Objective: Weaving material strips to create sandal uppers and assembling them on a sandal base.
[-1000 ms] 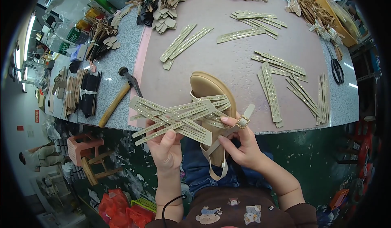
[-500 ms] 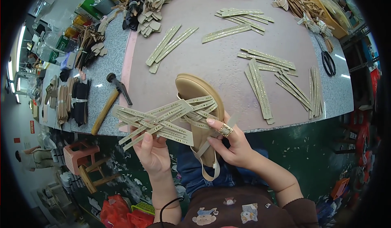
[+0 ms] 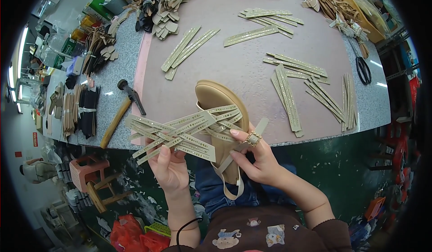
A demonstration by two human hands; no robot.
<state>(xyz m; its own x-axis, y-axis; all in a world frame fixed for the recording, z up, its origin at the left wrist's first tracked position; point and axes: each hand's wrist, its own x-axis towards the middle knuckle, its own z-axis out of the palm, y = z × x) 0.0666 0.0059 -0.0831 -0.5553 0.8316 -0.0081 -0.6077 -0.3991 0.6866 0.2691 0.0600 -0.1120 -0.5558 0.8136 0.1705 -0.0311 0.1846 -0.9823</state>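
My left hand [image 3: 168, 169] pinches a criss-cross sandal upper [image 3: 173, 136] made of pale beige straps set with shiny studs; its thumb lies on top. Closed round the side of a beige sandal [image 3: 220, 97], my right hand [image 3: 256, 160] sits by the ankle strap [image 3: 234, 191] and a buckle [image 3: 253, 138] with a strap end sticking out. Similar studded straps cross over the sandal's footbed. The loose upper's right edge overlaps the sandal's straps. The sandal's toe points away from me, over the table's near edge.
Studded strap pieces [image 3: 286, 100] lie in groups on the mauve mat [image 3: 216, 58]. A hammer [image 3: 118, 121] rests at the left, black scissors [image 3: 362, 70] at the right. Bundles of cut straps [image 3: 171, 9] line the far edge. A pink stool [image 3: 87, 171] stands on the floor, lower left.
Almost nothing differs. The sandal and upper have shifted very slightly to the right, and the strap end by the buckle now stands out more. Both hands keep their hold.
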